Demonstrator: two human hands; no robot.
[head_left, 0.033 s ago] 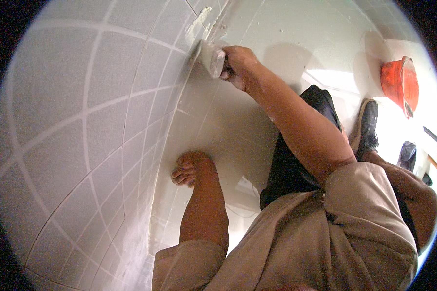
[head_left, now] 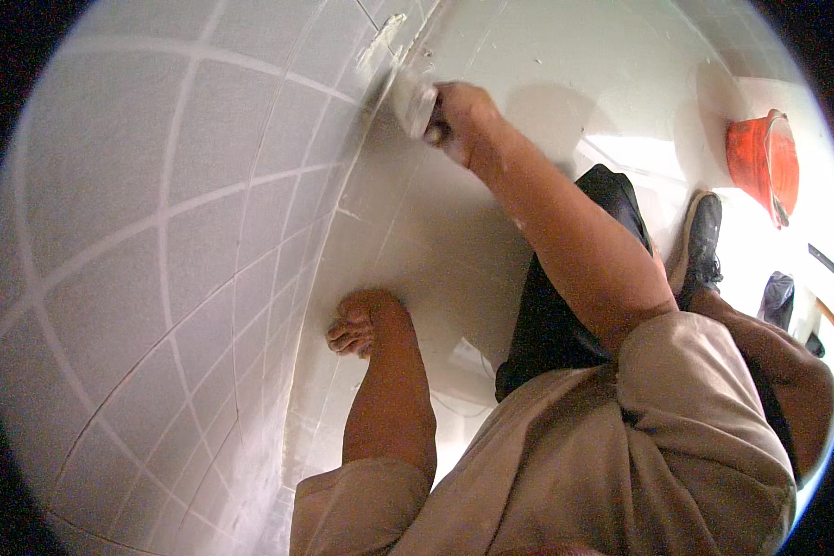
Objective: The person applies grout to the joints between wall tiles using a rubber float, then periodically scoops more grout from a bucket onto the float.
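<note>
My right hand is closed round the handle of a putty knife with a broad pale blade. The blade meets the seam where the grey tiled wall joins the pale floor, and it is smeared by motion. A whitish streak of paste sticks to the tiles just beyond it. Nearer to me, my left hand is curled into a fist beside the foot of the wall, with nothing visible in it.
An orange-red bucket stands at the far right. A dark shoe is on the floor below it in view. Pale lines run along the tile joints. A bright patch of light lies on the floor.
My right hand and the putty knife have shifted slightly rightward and up along the seam. My left hand stays where it was.
</note>
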